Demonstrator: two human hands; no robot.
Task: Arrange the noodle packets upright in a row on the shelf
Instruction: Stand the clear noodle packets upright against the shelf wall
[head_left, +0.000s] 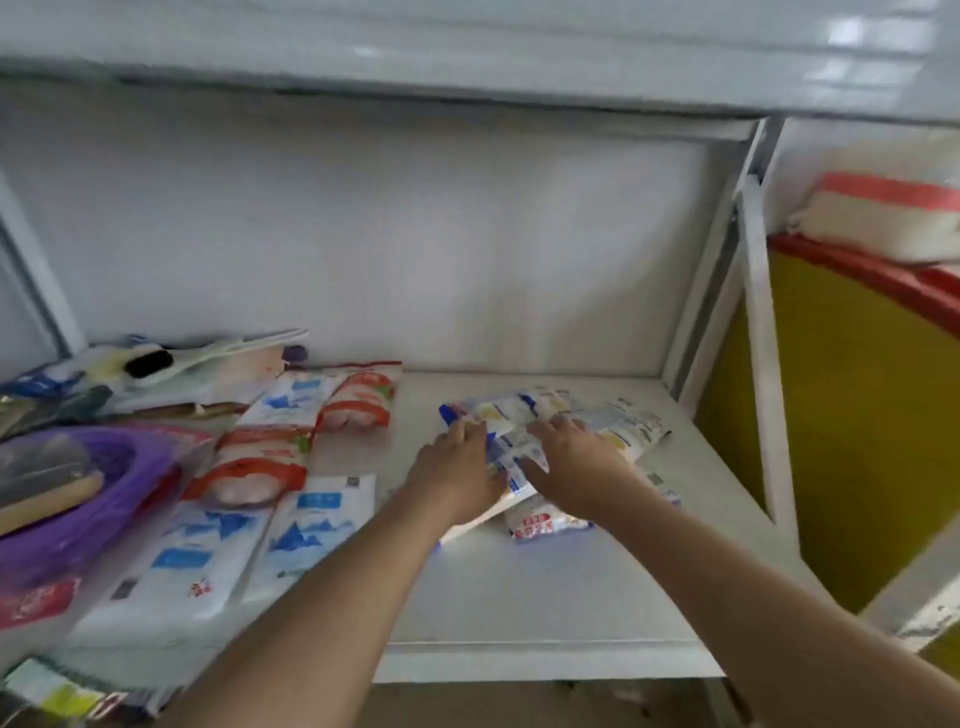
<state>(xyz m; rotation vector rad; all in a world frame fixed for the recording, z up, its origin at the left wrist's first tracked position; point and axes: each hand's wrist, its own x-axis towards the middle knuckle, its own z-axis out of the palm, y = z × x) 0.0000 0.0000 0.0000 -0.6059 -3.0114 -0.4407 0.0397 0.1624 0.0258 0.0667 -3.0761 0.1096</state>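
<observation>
A loose heap of white, blue and yellow noodle packets (602, 423) lies flat on the white shelf (519, 597), right of its middle. My left hand (457, 470) rests on the heap's left side, fingers curled over a blue-edged packet (498, 452). On the heap's middle lies my right hand (571, 462), fingers spread and pressing down on the packets. Another packet with red print (540, 522) sits under my right wrist at the heap's front. The frame is blurred, so I cannot tell whether either hand has a firm hold.
White-and-blue bags (306, 530) and red-and-white packets (254, 467) lie flat on the shelf's left half. A purple basket (104, 499) stands at far left. Another shelf board hangs overhead. A white upright post (763, 364) bounds the right side, with a yellow and red panel (857, 415) beyond.
</observation>
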